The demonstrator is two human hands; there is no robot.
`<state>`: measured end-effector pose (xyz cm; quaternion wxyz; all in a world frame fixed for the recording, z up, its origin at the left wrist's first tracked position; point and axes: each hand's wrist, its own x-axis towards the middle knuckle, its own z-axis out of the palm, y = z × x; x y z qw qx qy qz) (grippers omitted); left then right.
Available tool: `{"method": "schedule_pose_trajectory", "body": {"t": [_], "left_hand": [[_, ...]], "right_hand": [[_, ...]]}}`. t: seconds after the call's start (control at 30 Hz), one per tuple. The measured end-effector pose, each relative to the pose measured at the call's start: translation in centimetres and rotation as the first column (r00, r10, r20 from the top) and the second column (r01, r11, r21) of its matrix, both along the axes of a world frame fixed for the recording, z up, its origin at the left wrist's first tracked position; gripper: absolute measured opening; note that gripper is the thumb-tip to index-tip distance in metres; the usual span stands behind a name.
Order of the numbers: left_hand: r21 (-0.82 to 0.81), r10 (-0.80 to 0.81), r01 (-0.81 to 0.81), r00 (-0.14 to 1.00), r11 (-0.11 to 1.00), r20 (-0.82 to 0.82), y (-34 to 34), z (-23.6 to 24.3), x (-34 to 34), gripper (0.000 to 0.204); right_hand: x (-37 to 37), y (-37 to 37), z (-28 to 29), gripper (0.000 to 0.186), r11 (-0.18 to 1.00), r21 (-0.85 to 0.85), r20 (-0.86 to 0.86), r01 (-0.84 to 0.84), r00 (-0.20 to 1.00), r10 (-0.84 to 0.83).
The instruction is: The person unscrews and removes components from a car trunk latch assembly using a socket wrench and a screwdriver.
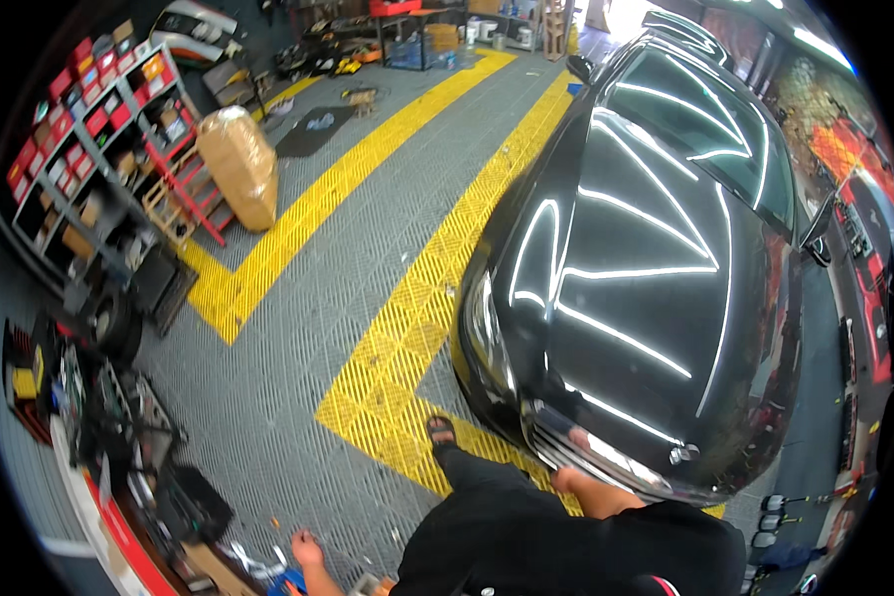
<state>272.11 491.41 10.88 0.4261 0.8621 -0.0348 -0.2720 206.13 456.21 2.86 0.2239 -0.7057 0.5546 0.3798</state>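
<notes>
A glossy black car (636,318) stands to the right, its front end toward me and its bonnet down. White light strips reflect on the paint. My right hand (568,480) is low at the car's chrome-barred grille (606,457), close against the front end. Its fingers are too hidden to read, and whether it touches the grille is unclear. Out to the left, my left hand (306,546) hangs low over the floor with its fingers curled in; anything inside them cannot be made out. A blue object (290,580) lies beside that hand, near the lower edge.
Grey slatted floor tiles with yellow lane strips (387,368) run beside the car. A grey shelf rack (99,139), a red ladder (191,189) and a wrapped brown package (238,169) stand far left. Clutter including a black case (191,505) lines the near left.
</notes>
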Motion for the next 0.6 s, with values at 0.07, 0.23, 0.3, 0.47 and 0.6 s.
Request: {"method": "schedule_pose_trajectory", "body": {"t": [0.07, 0.23, 0.3, 0.47, 0.6], "left_hand": [[-0.027, -0.05, 0.048, 0.995, 0.998, -0.092, -6.9, 2.1, 3.2, 0.017], [0.197, -0.212, 0.201, 0.977, 0.96, 0.037, -20.8, 6.2, 7.6, 0.014], [0.1, -0.168, 0.171, 0.985, 0.98, -0.035, -27.6, 4.0, 8.0, 0.016], [0.103, -0.34, 0.395, 0.876, 0.913, -0.343, -42.5, 0.1, 12.4, 0.01], [0.166, -0.481, 0.571, 0.789, 0.804, -0.383, -57.6, -2.0, 20.0, 0.01]], "right_hand": [[3.1, -4.9, -3.2, 0.045, 0.893, 0.355, -0.056, -0.276, 0.948, 0.315], [26.2, -24.5, 11.0, 0.044, 0.958, 0.203, 0.421, -0.202, 0.902, 0.101], [31.3, -33.4, 13.4, 0.042, 1.0, 0.017, 0.626, -0.024, 0.78, 0.008], [44.5, -54.9, 17.9, 0.036, 0.931, -0.165, 0.76, 0.326, 0.644, -0.091], [47.4, -65.2, 16.0, 0.035, 0.865, -0.233, 0.724, 0.445, 0.673, -0.152]]}}
